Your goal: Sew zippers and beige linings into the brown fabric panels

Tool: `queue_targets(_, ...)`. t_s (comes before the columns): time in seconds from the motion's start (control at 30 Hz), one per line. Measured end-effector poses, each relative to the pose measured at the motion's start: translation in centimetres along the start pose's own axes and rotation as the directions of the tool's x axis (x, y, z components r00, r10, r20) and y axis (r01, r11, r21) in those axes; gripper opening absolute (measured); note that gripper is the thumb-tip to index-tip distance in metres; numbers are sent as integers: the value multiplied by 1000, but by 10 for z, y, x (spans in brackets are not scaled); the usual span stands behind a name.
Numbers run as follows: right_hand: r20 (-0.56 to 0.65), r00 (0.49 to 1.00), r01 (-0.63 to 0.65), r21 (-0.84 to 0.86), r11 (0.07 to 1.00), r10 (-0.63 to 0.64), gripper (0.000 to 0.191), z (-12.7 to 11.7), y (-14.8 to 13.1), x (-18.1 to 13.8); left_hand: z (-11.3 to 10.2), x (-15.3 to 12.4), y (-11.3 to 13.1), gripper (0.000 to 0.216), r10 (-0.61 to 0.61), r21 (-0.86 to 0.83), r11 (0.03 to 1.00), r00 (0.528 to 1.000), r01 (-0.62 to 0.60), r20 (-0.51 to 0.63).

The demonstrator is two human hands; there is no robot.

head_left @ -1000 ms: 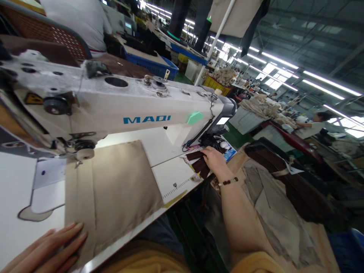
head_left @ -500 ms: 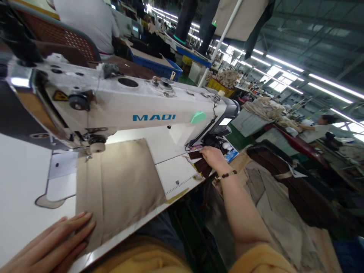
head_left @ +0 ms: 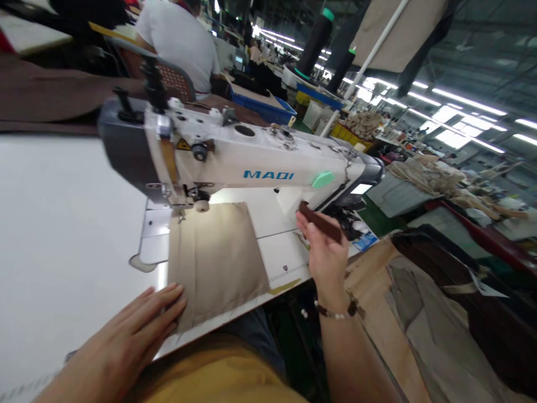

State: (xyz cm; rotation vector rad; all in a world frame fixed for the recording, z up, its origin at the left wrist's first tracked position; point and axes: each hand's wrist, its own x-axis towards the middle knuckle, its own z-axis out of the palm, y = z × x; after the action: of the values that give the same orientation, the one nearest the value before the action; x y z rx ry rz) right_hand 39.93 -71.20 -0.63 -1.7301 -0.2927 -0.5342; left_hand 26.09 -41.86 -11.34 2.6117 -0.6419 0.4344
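Observation:
A beige fabric panel (head_left: 226, 252) lies flat on the white sewing table, its far left corner beneath the needle area of the sewing machine (head_left: 268, 159). My left hand (head_left: 138, 324) rests palm down with fingers stretched out, the fingertips on the panel's near left edge. Raised above the table to the right of the panel, my right hand (head_left: 327, 252) grips a dark brown fabric strip (head_left: 321, 221). The strip slants across the fingers, and the hand is slightly blurred.
Brown cloth (head_left: 54, 98) lies behind the table at left. A person in a white shirt (head_left: 178, 45) sits beyond the machine. Beige and dark garments (head_left: 428, 313) are piled at my right. Small items and a blue packet (head_left: 364, 240) lie near the machine's base.
My right hand has lifted the brown strip off the table beside the machine's base and turned over. My left hand stays on the panel. The view has swung left.

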Motion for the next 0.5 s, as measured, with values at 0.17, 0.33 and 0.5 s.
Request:
queue_targets(0.17, 655, 716, 264, 65, 962, -241, 22, 89, -11, -56, -31, 21, 30, 36, -1, 76, 997, 999, -2, 42)
queue_targets(0.33, 816, 544, 391, -40, 920, -196, 26, 110, 4, -73, -40, 30, 45, 27, -136, 12, 991, 990, 136, 40)
queue_targets(0.5, 865, 460, 522, -83, 849, -199, 29, 109, -4, -62, -34, 24, 41, 20, -85, 25, 996, 993, 83, 83)
